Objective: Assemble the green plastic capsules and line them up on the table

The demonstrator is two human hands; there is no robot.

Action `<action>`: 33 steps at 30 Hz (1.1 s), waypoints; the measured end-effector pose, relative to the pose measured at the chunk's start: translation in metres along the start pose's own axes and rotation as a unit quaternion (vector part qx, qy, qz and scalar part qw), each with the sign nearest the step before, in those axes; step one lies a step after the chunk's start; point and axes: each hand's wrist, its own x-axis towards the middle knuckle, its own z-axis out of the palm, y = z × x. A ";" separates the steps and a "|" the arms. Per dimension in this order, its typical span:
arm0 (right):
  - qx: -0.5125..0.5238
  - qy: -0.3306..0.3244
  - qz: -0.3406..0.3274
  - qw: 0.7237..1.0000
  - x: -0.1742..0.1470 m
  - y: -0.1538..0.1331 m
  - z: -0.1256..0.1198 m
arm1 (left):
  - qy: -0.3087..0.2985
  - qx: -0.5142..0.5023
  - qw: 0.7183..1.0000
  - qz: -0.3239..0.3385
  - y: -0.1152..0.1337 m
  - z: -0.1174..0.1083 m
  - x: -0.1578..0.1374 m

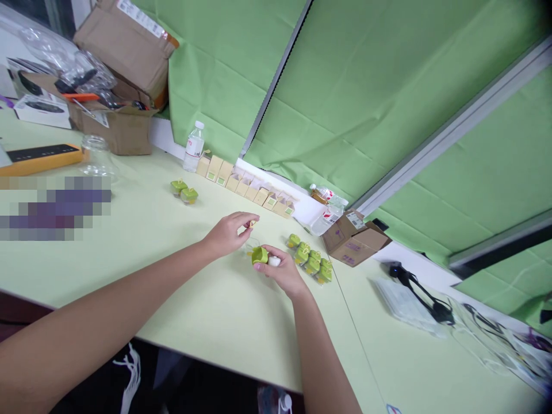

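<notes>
My right hand [282, 270] is closed around a small green cup-shaped piece [259, 255], whose hollow side faces left. A white rounded piece [273, 261] also shows within its fingers. Just up and left of it, my left hand [228, 234] pinches a tiny yellowish piece [252, 223] between thumb and fingertips. Something thin and pale lies between the hands, too faint to name. Several small clear containers with green tops and yellow loops [312, 261] stand grouped to the right of my right hand. Two more like them [184, 192] sit beyond my left hand.
A row of small beige boxes [244, 185] lines the table's back edge, beside a water bottle [194, 146]. At the right are a cardboard box [356, 236], bottles lying down [328, 218] and cables [435, 307]. An open carton [125, 129] and a glass jar [95, 155] stand left.
</notes>
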 end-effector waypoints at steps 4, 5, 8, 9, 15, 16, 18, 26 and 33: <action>-0.004 0.005 0.001 1.000 0.000 0.001 0.000 | 0.000 -0.003 1.000 -0.016 0.001 0.000 0.000; -0.004 0.006 0.001 1.000 0.000 0.001 -0.001 | 0.000 -0.005 1.000 -0.018 0.000 0.000 0.000; -0.002 0.005 0.000 1.000 0.001 0.002 -0.001 | -0.001 -0.010 1.000 -0.022 0.000 0.001 0.000; -0.001 0.005 0.001 1.000 0.001 0.003 -0.001 | 0.000 -0.013 1.000 -0.022 0.000 0.001 0.000; 0.003 0.007 0.005 1.000 0.001 0.002 0.000 | 0.005 -0.022 1.000 -0.002 0.000 -0.001 0.001; 0.004 0.007 0.004 1.000 0.001 0.001 0.000 | 0.005 -0.022 1.000 0.002 0.000 -0.001 0.001; 0.003 0.005 0.005 1.000 0.000 0.000 0.000 | 0.006 -0.023 1.000 0.005 -0.001 -0.001 0.000; -0.002 0.006 0.006 1.000 0.000 0.000 0.000 | 0.001 -0.012 1.000 -0.004 -0.004 0.001 -0.001; -0.004 0.002 0.006 1.000 0.000 0.002 0.000 | 0.010 -0.006 0.999 0.049 -0.006 0.003 -0.001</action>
